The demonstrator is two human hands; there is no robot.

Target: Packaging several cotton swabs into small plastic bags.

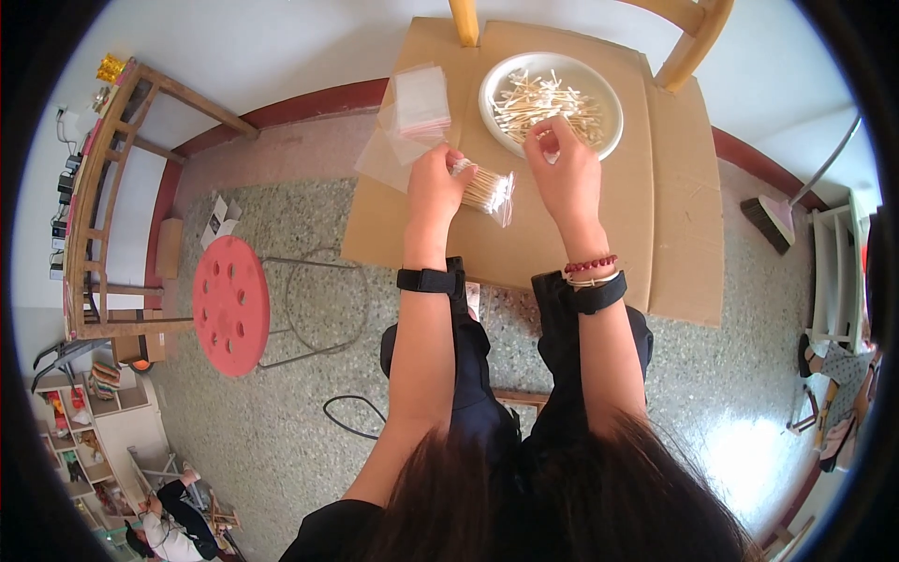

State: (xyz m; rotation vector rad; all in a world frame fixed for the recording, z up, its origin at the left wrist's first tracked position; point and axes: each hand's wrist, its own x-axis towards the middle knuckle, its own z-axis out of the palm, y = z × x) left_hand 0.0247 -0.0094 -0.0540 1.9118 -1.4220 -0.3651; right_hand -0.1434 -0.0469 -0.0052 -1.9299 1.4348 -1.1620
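My left hand [433, 192] is closed on one end of a small clear plastic bag of cotton swabs [486, 190], which lies tilted over the cardboard. White tips and pale wooden sticks show through the film. My right hand [569, 178] hovers at the near rim of a round white bowl [615, 117], thumb and forefinger curled together in a pinch. Something small and white shows by those fingers, too small to name for sure. Loose cotton swabs [538, 101] lie heaped in the bowl. Left of it, a stack of clear plastic bags [421, 105] rests flat.
A brown cardboard sheet [534, 245] covers the work surface, with wooden chair parts [693, 56] at its far edge. A red round stool [230, 304] stands left on the speckled floor. A broom [770, 225] leans right. Another person [173, 525] sits at lower left.
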